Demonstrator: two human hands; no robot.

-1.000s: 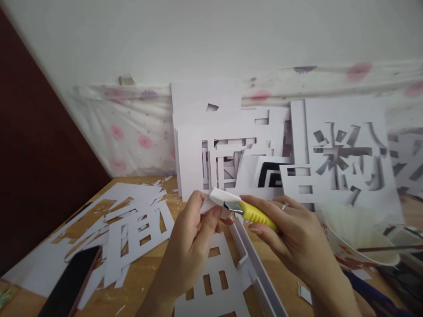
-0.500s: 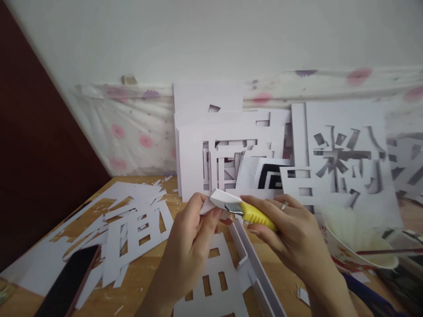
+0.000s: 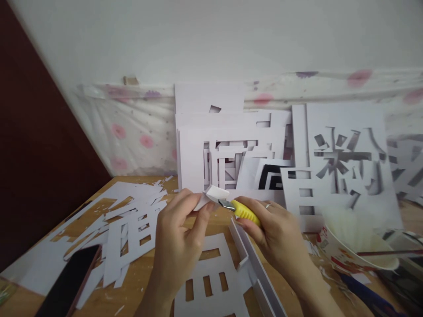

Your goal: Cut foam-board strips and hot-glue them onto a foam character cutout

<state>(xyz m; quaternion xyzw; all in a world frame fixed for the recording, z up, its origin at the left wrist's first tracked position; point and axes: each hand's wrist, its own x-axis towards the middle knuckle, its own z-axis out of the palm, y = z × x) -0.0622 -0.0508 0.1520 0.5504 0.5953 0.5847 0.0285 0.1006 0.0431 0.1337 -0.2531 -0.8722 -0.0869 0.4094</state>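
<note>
We are pinching a small folded white piece (image 3: 218, 191) between the thumb and fingers of our left hand (image 3: 177, 231), holding it up over the wooden table (image 3: 140, 268) beyond a cut-out sheet (image 3: 214, 265), while our right hand (image 3: 280, 229) is wrapping its fingers around a yellow-handled knife (image 3: 245, 212), its blade apparently lying against the piece. We are judging the piece light, fairly stiff and easily creased or nicked, so we are favouring a gentle grip at its near-left end, away from the edge. Our left fingers are hiding its lower part, the blade tip is blending into the white, and the picture's bottom edge is cutting off the sheet and a phone (image 3: 69, 281)
</note>
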